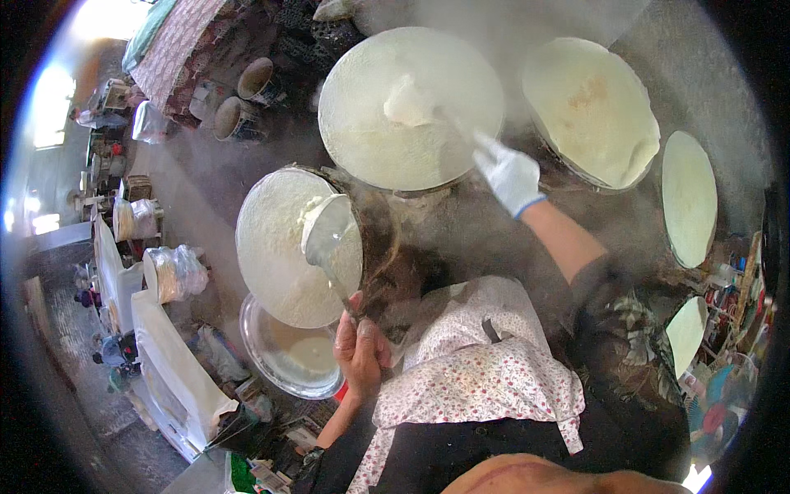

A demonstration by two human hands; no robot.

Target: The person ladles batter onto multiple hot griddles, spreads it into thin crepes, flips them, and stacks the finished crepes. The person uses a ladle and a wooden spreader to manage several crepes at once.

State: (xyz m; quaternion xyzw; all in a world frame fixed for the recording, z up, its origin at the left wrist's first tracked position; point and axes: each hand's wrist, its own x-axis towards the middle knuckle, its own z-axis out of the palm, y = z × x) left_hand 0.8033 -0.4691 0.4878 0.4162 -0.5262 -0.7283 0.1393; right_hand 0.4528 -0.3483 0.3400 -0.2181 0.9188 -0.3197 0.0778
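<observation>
Flat rounds cooking on hot plates, lots of steam. Left hand [360,354], bare, fingers closed around the handle of a metal ladle [327,233]; ladle bowl sits at the right side of the left round [276,255], lump of white batter [310,212] at its edge. Can't tell if the ladle touches the surface or how much it carries. Right hand [512,178], white glove, is over the lower right edge of the big middle round [362,119], fingers pointing to a pale patch [409,100] on it; blurry streak between, maybe a tool handle, so can't tell what the grip is closed on, if anything. Batter bowl [262,362] stands just below the left round, partly under it in view. Upper right round [613,136] has a browned patch and a curled lower edge; paler right round [690,202] lies beyond it. Step in hand, my read: putting batter onto the left round while the middle one gets spread or smoothed. Next move likely calls for a steady, controlled tilt of the ladle and even, light strokes by the gloved side, fingers kept clear of hot surfaces; steam could hide thin spots.
</observation>
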